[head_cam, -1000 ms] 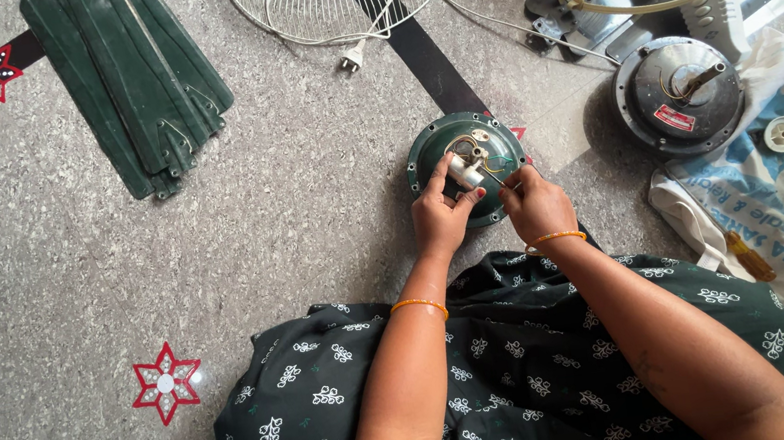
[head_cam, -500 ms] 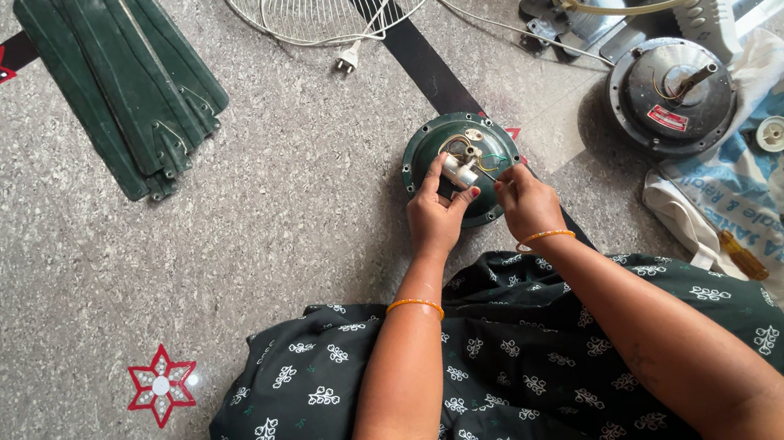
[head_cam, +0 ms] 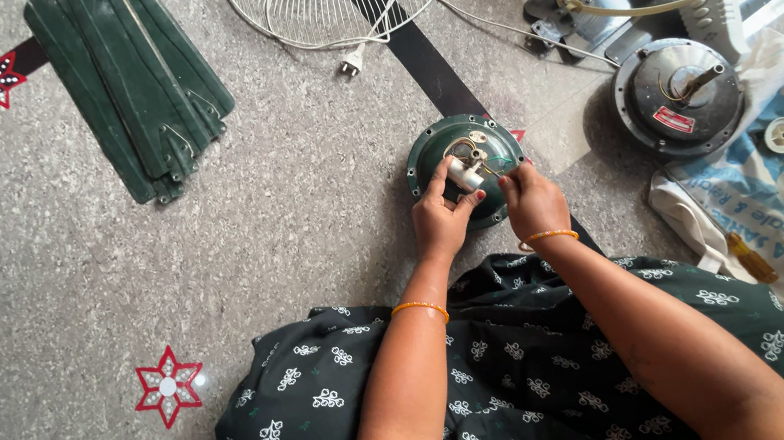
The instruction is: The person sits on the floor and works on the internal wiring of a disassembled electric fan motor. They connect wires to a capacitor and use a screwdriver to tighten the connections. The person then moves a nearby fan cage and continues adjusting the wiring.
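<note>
Green motor housing [head_cam: 432, 156] on the floor [head_cam: 311, 220]; left hand [head_cam: 440, 219] and right hand [head_cam: 533, 199] pinch its white capacitor [head_cam: 466, 176] and wires.

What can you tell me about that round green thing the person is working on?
The round green housing looks like painted metal, a shallow dish lying open side up on the speckled grey floor. Inside sit a small white cylinder and thin wires. The left hand grips its near rim and the cylinder; the right hand pinches at the wires.
</note>
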